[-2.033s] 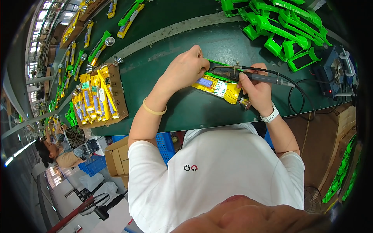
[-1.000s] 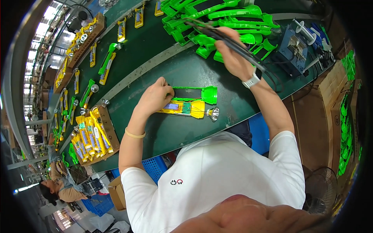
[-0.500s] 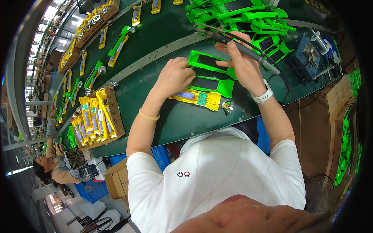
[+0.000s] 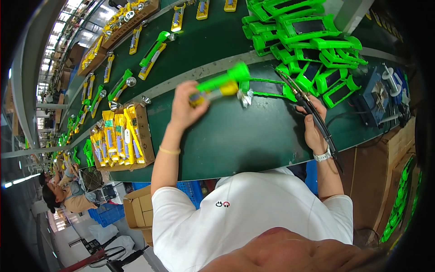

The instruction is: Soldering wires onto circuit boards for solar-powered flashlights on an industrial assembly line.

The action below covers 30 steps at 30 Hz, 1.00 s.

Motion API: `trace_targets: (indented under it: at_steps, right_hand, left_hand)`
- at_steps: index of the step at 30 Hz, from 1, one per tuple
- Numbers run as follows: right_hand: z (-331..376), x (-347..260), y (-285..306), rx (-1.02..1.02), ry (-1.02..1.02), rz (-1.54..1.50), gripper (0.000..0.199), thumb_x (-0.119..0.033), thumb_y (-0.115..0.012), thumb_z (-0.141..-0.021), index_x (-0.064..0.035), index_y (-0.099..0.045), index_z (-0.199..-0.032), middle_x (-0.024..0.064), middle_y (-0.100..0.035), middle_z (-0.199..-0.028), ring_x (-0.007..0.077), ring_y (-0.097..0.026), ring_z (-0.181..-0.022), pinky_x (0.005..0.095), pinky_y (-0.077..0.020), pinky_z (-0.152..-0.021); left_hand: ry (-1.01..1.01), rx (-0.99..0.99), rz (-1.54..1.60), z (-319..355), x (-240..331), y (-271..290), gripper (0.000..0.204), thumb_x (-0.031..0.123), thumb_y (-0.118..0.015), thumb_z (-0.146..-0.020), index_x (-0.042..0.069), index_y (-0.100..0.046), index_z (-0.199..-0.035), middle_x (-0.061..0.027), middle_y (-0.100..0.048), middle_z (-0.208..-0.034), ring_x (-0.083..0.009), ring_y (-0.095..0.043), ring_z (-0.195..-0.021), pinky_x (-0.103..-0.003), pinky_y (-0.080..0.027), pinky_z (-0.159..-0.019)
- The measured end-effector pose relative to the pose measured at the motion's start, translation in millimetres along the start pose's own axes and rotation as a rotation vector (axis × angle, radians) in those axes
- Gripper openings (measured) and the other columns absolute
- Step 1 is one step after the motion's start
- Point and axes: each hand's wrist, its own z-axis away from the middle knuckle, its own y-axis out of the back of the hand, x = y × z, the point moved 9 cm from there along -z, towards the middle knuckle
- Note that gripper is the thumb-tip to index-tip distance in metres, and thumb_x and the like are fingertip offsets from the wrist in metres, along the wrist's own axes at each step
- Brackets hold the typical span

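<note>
From where I stand, the green worktop (image 4: 226, 140) curves round the person, with a carton of yellow halves (image 4: 142, 131) near its left front edge and green housings piled (image 4: 312, 52) toward its far right corner. A half second ago the green-and-yellow light (image 4: 224, 82) lay flat near the front edge; now it is up in the left hand (image 4: 188, 106), gripped by its narrow end, blurred with motion, its reflector (image 4: 246, 99) at the wide end. The lone green housing (image 4: 267, 87), which was tilted up between the hands, now lies flat near the far edge strip. The right hand (image 4: 314, 138) keeps its fingers wrapped round the soldering iron (image 4: 311, 110), tip toward the pile. I take it that this piece is out from under the iron.
</note>
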Motion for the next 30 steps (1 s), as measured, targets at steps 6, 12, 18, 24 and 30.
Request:
trace_targets:
  at_steps: [6,12,18,24,30]
  right_hand:
    - [4.1,14.9,-12.6,-0.010,-0.089,-0.175,0.045,-0.041,-0.047,-0.091,-0.0045,-0.040,-0.117,0.0171,-0.051,-0.114,0.0250,-0.053,-0.101,0.0367,-0.0432,-0.085]
    - [-1.2,15.1,-17.6,-0.189,-0.054,-0.162,0.043,-0.039,-0.048,-0.091,-0.0058,-0.036,-0.116,0.0165,-0.053,-0.107,0.0275,-0.051,-0.102,0.0428,-0.0405,-0.089]
    - [-0.2,21.2,-16.9,-0.101,-0.203,-0.331,0.050,-0.049,-0.053,-0.086,-0.0020,-0.049,-0.105,0.0165,-0.058,-0.102,0.0263,-0.053,-0.098,0.0372,-0.0406,-0.086]
    - [12.3,25.1,-19.1,-0.066,-0.231,-0.490,0.049,-0.039,-0.050,-0.090,-0.0007,-0.036,-0.116,0.0183,-0.048,-0.111,0.0279,-0.057,-0.098,0.0393,-0.0472,-0.085]
    - [7.9,29.8,-30.0,-0.141,-0.394,-0.737,0.046,-0.035,-0.038,-0.095,-0.0085,-0.020,-0.128,0.0226,-0.051,-0.115,0.0343,-0.057,-0.103,0.0441,-0.0478,-0.086]
  left_hand:
    - [0.255,-0.093,-0.216,-91.8,-123.8,-18.4,0.053,0.018,-0.077,-0.064,0.004,-0.048,-0.107,-0.0151,-0.052,-0.109,-0.0320,-0.051,-0.102,-0.038,-0.041,-0.089]
    - [0.713,-0.384,-0.090,-198.8,-227.6,-59.5,0.089,0.055,-0.071,-0.064,0.002,-0.037,-0.127,-0.0172,-0.059,-0.102,-0.0231,-0.060,-0.090,-0.033,-0.048,-0.080]
    - [0.738,-0.219,-0.614,-236.3,-265.3,-103.1,0.067,0.041,-0.074,-0.066,-0.002,-0.047,-0.111,-0.0209,-0.059,-0.107,-0.0362,-0.057,-0.101,-0.040,-0.047,-0.086]
    - [0.467,-0.022,-0.151,-187.6,-154.9,-23.8,0.062,0.030,-0.073,-0.068,-0.002,-0.051,-0.117,-0.0186,-0.061,-0.103,-0.0271,-0.059,-0.097,-0.033,-0.046,-0.086]
    - [0.213,-0.522,0.498,-6.3,0.7,-31.5,0.057,0.014,-0.075,-0.067,0.008,-0.053,-0.119,-0.0121,-0.043,-0.133,-0.0291,-0.032,-0.130,-0.042,-0.030,-0.104]
